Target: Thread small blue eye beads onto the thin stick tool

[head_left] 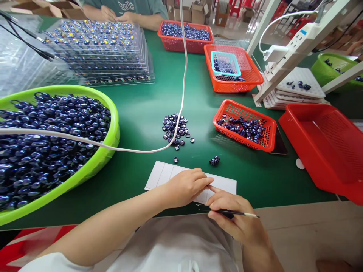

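My left hand (185, 186) is over a white sheet of paper with ruled lines (163, 174) at the table's near edge. Its fingers are bent together, and whatever they pinch is hidden. Against its fingertips rests the forefinger of my right hand (236, 215). The right hand grips a slim pen-like tool (251, 215), dark with a pale end; its tip is not clear. Just beyond the paper lie a short row of dark blue shiny ring-like pieces (214, 161) and one loose round piece (176, 159). Farther off is a pile of such pieces (174, 128).
A big green basket (115, 124) of dark pieces stands at left. Orange baskets (272, 138) (210, 81) and an empty-looking red bin (309, 124) are at right. A white cable (147, 151) crosses the table. Stacked clear trays (99, 56) and a co-worker's hands (126, 17) are at the back.
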The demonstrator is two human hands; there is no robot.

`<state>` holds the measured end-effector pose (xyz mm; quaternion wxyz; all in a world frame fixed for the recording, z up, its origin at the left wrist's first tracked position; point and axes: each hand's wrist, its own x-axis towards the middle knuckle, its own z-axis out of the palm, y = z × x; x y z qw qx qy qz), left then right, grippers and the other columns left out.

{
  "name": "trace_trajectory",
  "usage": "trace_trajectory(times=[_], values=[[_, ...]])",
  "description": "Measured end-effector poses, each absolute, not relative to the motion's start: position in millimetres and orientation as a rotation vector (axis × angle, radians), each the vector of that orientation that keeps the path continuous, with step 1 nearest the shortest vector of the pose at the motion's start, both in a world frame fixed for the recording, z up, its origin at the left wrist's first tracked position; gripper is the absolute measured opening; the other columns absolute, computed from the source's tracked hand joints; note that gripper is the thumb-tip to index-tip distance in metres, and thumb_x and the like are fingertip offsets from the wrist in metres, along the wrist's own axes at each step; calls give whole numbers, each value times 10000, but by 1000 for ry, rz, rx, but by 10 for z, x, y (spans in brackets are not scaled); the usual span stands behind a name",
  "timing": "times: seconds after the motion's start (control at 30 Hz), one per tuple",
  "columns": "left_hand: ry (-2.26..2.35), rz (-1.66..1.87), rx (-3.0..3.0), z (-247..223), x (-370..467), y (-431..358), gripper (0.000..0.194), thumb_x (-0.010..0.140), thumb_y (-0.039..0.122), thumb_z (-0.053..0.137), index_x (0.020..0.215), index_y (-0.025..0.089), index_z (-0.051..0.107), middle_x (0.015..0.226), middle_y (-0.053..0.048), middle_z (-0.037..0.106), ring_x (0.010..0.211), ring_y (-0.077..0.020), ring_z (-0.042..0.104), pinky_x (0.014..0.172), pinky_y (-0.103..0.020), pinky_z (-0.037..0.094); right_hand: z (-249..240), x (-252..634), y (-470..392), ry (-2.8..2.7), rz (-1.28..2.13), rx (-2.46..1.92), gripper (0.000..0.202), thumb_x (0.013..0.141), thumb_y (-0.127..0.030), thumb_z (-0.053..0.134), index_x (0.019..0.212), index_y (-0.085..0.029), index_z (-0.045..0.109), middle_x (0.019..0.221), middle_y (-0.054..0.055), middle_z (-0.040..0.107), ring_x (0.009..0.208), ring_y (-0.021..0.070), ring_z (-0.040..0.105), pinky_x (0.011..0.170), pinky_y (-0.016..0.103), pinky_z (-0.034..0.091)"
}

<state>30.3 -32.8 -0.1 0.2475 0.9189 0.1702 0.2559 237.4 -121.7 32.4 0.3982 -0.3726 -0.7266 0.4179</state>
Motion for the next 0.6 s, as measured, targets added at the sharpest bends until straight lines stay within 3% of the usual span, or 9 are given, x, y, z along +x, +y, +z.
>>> trace_trajectory(times=[0.17,0.3,0.43,0.6], values=[[491,761,2282,-4,313,-313,253,1027,213,466,1217,128,609,942,-123,697,835,-198,648,716,-292,537,295,2421,-1237,-1669,1065,-949,310,877,-31,656,1083,-262,643,1017,22,718,982,211,682,948,424,548],[548,778,2045,57,314,-278,224,986,240,578,1178,153,653,883,-74,715,793,-162,661,722,-245,525,187,2439,-1291,-1326,1081,-913,183,906,-112,660,1030,-248,668,935,38,722,878,213,681,827,405,556],[665,745,1864,91,329,-272,213,921,245,668,1104,139,695,862,-57,725,765,-150,673,731,-234,525,14,2365,-1283,-980,856,-1021,96,917,-160,676,988,-224,668,958,50,719,705,155,655,659,314,539],[841,661,1694,41,381,-303,210,832,220,744,1022,136,714,817,-37,730,709,-141,669,686,-220,535,-148,2194,-1258,-861,633,-1228,73,888,-159,714,922,-205,670,946,51,736,624,130,643,682,330,555]])
